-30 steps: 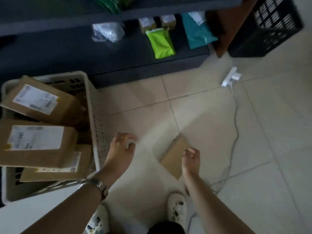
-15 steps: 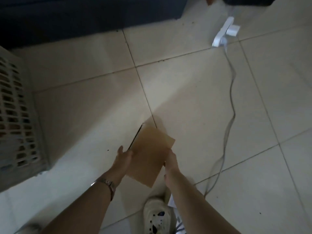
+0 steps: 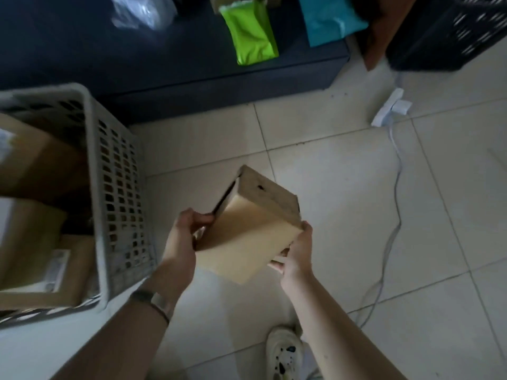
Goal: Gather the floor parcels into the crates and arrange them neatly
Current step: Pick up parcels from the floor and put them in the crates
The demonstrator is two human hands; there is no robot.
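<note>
Cardboard parcel (image 3: 247,231): held clear of the tiled floor (image 3: 343,215), tilted, far end raised, just to the right of the white crate (image 3: 120,193).

Left hand (image 3: 181,239): grasping the parcel's left edge, thumb on top. Right hand (image 3: 297,250): clasping the near right corner, fingers underneath. Both grips appear firm.

The crate already holds several brown boxes (image 3: 41,165), some leaning. A dark gap shows along its right wall.

Step in hand, as judged: transfer into the crate. Recommended: raise the parcel above the rim before moving left, level it, and turn its long side parallel to the wall. Lower it into the gap rather than dropping it.

A white cable (image 3: 395,187) trails across the floor to the right. A black crate (image 3: 452,34) stands at the far right.
</note>
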